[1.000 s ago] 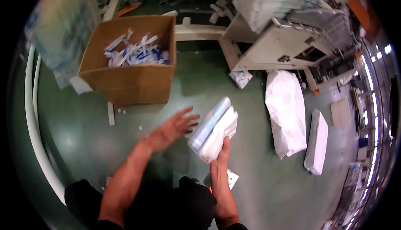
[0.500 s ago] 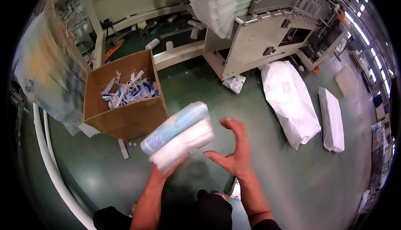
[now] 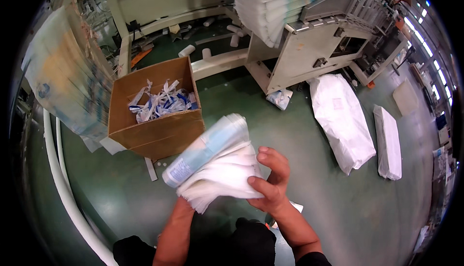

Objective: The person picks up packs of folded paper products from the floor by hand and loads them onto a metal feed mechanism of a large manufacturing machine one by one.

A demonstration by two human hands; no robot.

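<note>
In front of me is a folded stack of thin plastic bags (image 3: pixel 212 162). A blue-printed part is rolled over on the left, and white layers fan out toward the right and front. My left hand (image 3: pixel 185 206) holds the stack from beneath; most of its fingers are hidden under the bags. At the stack's right edge, my right hand (image 3: pixel 270 181) has its thumb on the white layers, with the index finger curled just beyond them. Some right-hand fingers are hidden.
An open cardboard box (image 3: pixel 157 133) with white and blue strips stands ahead left. Hanging bags (image 3: pixel 63 82) are at far left, beside curved white pipes (image 3: pixel 60 169). A machine (image 3: pixel 309 56) carries more bags (image 3: pixel 270 10). White wrapped packages (image 3: pixel 340 121) lie on the right.
My right hand has come in from the right and now touches the stack's edge. The white layers, earlier folded compactly, have fanned open. The surroundings have shifted slightly rightward in view.
</note>
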